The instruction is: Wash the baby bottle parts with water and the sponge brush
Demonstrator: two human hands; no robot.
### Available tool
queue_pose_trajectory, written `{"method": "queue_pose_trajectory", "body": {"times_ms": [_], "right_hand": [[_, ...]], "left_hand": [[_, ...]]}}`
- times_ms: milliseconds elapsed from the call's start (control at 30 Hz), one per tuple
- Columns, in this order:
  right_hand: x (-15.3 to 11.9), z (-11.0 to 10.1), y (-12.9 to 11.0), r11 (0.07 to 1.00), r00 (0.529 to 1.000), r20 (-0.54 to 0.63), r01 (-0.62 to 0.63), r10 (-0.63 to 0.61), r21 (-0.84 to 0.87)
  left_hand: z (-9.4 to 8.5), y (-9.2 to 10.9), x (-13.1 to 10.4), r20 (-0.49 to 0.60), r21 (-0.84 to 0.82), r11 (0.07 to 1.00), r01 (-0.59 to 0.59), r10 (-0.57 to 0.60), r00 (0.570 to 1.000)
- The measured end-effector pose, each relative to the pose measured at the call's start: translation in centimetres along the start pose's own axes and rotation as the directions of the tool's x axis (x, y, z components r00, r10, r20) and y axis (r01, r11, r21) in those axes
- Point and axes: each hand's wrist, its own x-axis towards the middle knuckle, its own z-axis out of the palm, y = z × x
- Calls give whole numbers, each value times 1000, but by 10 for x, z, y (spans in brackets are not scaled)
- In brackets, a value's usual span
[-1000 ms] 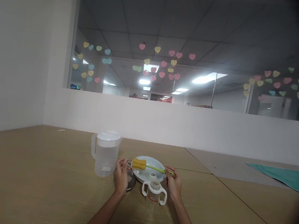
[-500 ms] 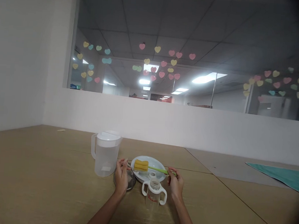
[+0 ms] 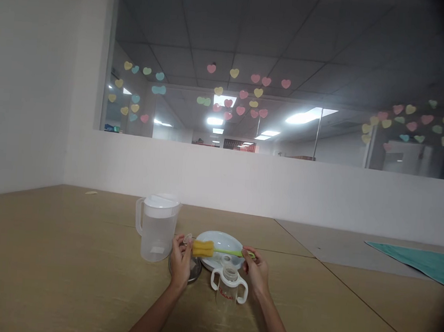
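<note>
My right hand (image 3: pixel 256 268) is closed on the green handle of a bottle brush (image 3: pixel 203 248) with a yellow sponge head. The brush lies level in the air above a white plate (image 3: pixel 217 236), its head pointing left. Pinched in my left hand (image 3: pixel 181 262) is a small clear round piece (image 3: pixel 188 238), perhaps a bottle nipple. The sponge tip is at my left fingers; whether it touches the clear piece I cannot tell. Between my forearms a clear baby bottle (image 3: pixel 227 291) with two white handles stands upright, its mouth uncovered. A small pale clear part (image 3: pixel 226 260) shows behind it.
Left of my hands stands a lidded translucent pitcher (image 3: pixel 159 237) holding clear liquid. A round metal dish (image 3: pixel 195 273) is partly hidden behind my left hand. A teal cloth (image 3: pixel 419 260) lies on the table at far right. A white wall (image 3: pixel 221 181) and window close off the back.
The brush has moved left with my right hand, so its sponge head now meets my left fingers. The clear piece in my left hand shows more plainly. The bottle and pitcher stay put.
</note>
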Motion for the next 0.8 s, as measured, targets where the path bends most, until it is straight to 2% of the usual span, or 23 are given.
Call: {"method": "queue_pose_trajectory", "body": {"times_ms": [233, 433, 667, 800], "right_hand": [[1, -3, -2, 1000, 987, -159, 14, -14, -2], [0, -1, -1, 1000, 1000, -27, -10, 10, -5], [2, -4, -2, 1000, 981, -195, 4, -5, -9], [2, -2, -1, 1000, 996, -90, -20, 21, 12]], "left_hand": [[0, -1, 1, -24, 50, 999, -14, 15, 1000], [1, 2, 1, -24, 25, 999, -33, 34, 999], [0, 3, -1, 1, 55, 994, -92, 92, 996], [0, 7, -4, 61, 72, 990, -124, 120, 991]]}}
